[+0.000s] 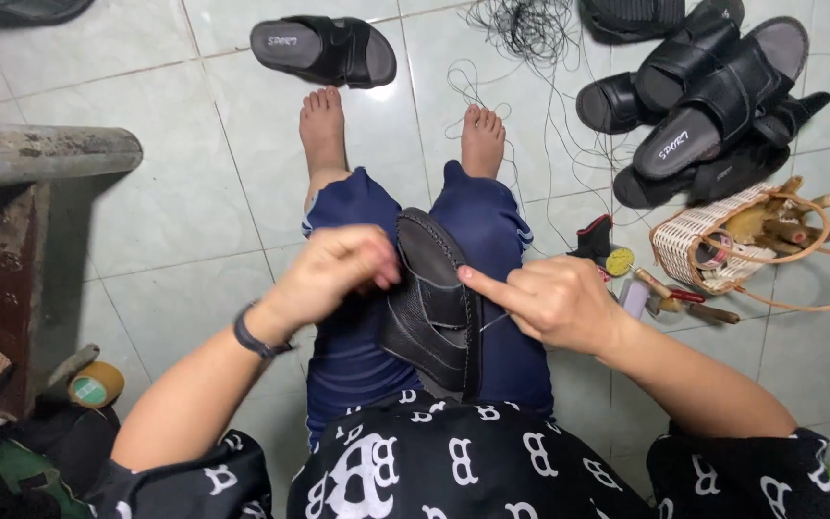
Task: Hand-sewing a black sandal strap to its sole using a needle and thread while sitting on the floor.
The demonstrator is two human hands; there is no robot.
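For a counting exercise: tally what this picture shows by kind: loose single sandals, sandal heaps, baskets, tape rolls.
Black sandal on the lap, between left hand and right hand: 1
Single sandal on the floor: 1
Heap of black sandals: 1
Woven basket: 1
Tape roll: 1
Total: 5

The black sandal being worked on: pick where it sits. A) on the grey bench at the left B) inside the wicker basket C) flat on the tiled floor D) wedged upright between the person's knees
D: the sandal stands on edge between the knees in blue trousers, with the left hand at its strap side and the right hand pressing a finger on its sole edge; the basket holds only tools.
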